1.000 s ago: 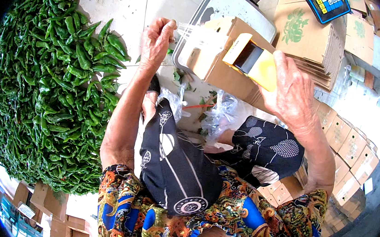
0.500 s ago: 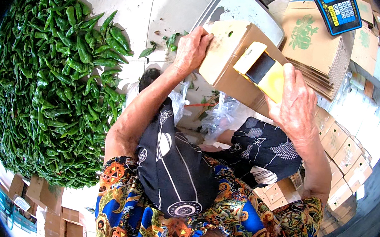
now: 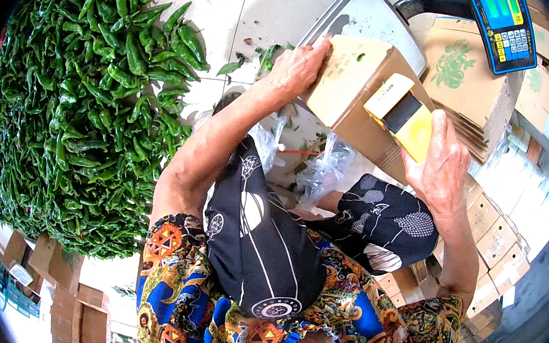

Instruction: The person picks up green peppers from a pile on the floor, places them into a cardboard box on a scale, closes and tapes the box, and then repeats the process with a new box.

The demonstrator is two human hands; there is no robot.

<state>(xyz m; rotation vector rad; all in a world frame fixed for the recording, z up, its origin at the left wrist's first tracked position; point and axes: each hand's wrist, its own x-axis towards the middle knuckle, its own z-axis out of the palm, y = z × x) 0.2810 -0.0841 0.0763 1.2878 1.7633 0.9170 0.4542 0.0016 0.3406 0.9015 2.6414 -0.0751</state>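
Gripping a yellow tape dispenser (image 3: 416, 131), the person's right hand (image 3: 442, 169) curls round its handle at the right part of the cardboard box (image 3: 348, 79). The left hand (image 3: 296, 70) touches the box's left edge with bent fingers; whether they pinch it, one cannot tell. Beyond the box lies a grey tray (image 3: 371, 19); left of the box spread green peppers (image 3: 73, 117), right of it stacked flattened cartons (image 3: 459, 70).
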